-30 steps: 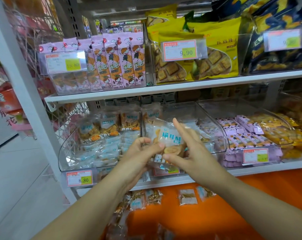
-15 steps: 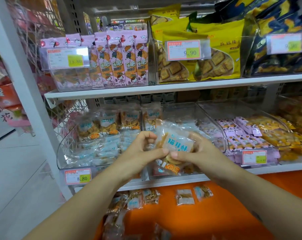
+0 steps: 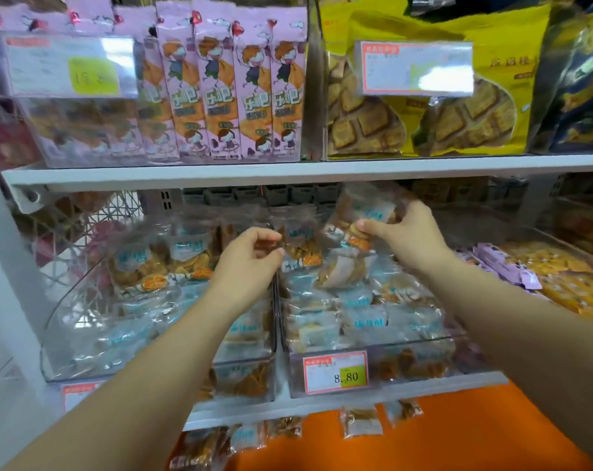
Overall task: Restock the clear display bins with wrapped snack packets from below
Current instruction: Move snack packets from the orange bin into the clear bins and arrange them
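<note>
My right hand (image 3: 405, 232) pinches a clear wrapped snack packet (image 3: 363, 212) and holds it up at the back of the middle clear bin (image 3: 383, 365), above the pile of like packets. My left hand (image 3: 250, 256) hovers over the divider between the left bin (image 3: 84, 362) and the middle bin, fingers curled, thumb and forefinger close together; whether it holds anything I cannot tell. Both bins hold several blue-labelled packets. More loose packets (image 3: 361, 421) lie on the orange surface (image 3: 458, 436) below the shelf.
A white shelf (image 3: 288, 171) runs just above my hands, carrying pink snack packs (image 3: 233, 96) and yellow biscuit bags (image 3: 441, 107). To the right a further clear bin holds purple packets (image 3: 505, 266) and yellow ones. A price tag (image 3: 335, 372) fronts the middle bin.
My hands have parted. The right hand carried the packet up and back into the middle bin, while the left hand let go and stayed by the divider. The view moved closer to the shelf.
</note>
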Available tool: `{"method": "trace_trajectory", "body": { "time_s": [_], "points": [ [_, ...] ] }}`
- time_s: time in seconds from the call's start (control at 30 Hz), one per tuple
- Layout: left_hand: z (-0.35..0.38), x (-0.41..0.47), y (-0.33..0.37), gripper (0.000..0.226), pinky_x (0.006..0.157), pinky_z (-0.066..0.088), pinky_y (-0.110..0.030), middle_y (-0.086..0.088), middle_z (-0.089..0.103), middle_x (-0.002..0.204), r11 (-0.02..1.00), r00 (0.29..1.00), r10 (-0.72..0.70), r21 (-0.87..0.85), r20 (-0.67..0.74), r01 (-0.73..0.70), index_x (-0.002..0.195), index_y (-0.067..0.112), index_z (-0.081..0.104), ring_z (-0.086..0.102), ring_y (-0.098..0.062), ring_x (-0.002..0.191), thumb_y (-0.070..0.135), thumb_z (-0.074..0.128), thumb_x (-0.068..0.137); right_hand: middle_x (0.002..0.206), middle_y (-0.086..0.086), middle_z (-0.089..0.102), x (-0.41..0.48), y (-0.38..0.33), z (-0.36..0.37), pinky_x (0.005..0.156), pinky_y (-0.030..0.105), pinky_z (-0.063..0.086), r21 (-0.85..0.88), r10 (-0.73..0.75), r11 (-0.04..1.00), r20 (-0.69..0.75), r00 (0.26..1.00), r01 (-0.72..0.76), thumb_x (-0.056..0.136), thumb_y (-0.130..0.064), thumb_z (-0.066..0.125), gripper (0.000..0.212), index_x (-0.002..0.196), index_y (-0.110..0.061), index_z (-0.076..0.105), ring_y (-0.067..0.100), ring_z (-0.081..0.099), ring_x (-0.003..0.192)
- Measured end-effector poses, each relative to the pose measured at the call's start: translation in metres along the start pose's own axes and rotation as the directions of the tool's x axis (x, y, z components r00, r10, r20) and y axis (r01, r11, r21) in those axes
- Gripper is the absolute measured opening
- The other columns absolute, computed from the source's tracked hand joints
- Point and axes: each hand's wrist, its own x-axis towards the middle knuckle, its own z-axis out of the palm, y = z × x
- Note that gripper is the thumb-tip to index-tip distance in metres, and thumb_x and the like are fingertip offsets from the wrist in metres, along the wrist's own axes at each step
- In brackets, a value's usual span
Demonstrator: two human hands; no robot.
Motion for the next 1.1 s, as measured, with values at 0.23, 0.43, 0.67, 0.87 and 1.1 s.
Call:
{"method": "trace_trajectory", "body": {
  "time_s": [0.23,0.43,0.67,0.87,1.1],
  "points": [
    [0.020,0.035,-0.020,0.016,0.083,0.043,-0.028,0.002,0.065,0.103,0.999,1.000,0.007,0.050,-0.008,-0.006,0.105,0.017,0.063,0.059,-0.017,0.098,0.024,0.060,0.091,0.044,-0.005,0.059,0.042,0.017,-0.006,0.033,0.013,0.037,0.144,0.456,0.852,0.269,0.848,-0.504,0.082,-0.026,0.069,0.015,0.080,-0.015,0.059,0.004,0.053,0.034],
    [0.030,0.044,-0.024,0.016,0.078,0.036,-0.019,0.006,0.065,0.099,0.999,1.000,0.012,0.052,-0.008,-0.012,0.106,0.019,0.065,0.058,-0.012,0.095,0.022,0.061,0.091,0.069,0.004,0.068,0.044,0.038,0.004,0.056,0.025,0.050,-0.070,0.481,0.874,0.259,0.838,-0.480,0.072,-0.027,0.076,0.025,0.086,-0.008,0.068,0.012,0.060,0.058],
    [0.029,0.040,-0.023,0.012,0.083,0.037,-0.021,0.010,0.062,0.102,1.000,1.000,0.016,0.012,0.016,-0.016,0.101,0.027,0.059,0.057,-0.010,0.099,0.019,0.060,0.092,0.085,-0.002,0.068,0.050,0.038,0.008,0.078,0.027,0.052,-0.001,0.320,0.945,0.193,0.928,-0.326,0.073,-0.010,0.077,0.023,0.092,-0.012,0.063,0.016,0.065,0.082],
    [0.030,0.040,-0.023,0.013,0.073,0.037,-0.019,0.012,0.061,0.100,1.000,1.000,0.005,-0.004,0.010,-0.005,0.103,0.027,0.060,0.056,-0.009,0.095,0.020,0.059,0.092,0.118,-0.001,0.056,0.070,0.041,0.026,0.059,0.003,0.044,-0.154,0.181,0.977,0.248,0.952,-0.145,0.077,-0.013,0.075,0.064,0.134,-0.019,0.045,0.011,0.054,0.092],
    [0.033,0.040,-0.027,0.011,0.055,0.036,0.001,0.018,0.059,0.092,0.999,1.000,0.018,-0.032,-0.011,-0.018,0.098,0.031,0.058,0.053,0.004,0.077,0.021,0.057,0.093,0.131,0.003,0.053,0.084,0.050,0.042,0.087,0.026,0.038,-0.437,0.168,0.897,0.202,0.965,-0.065,0.085,-0.033,0.067,0.056,0.134,-0.015,0.045,0.022,0.052,0.118]
  ]
}}
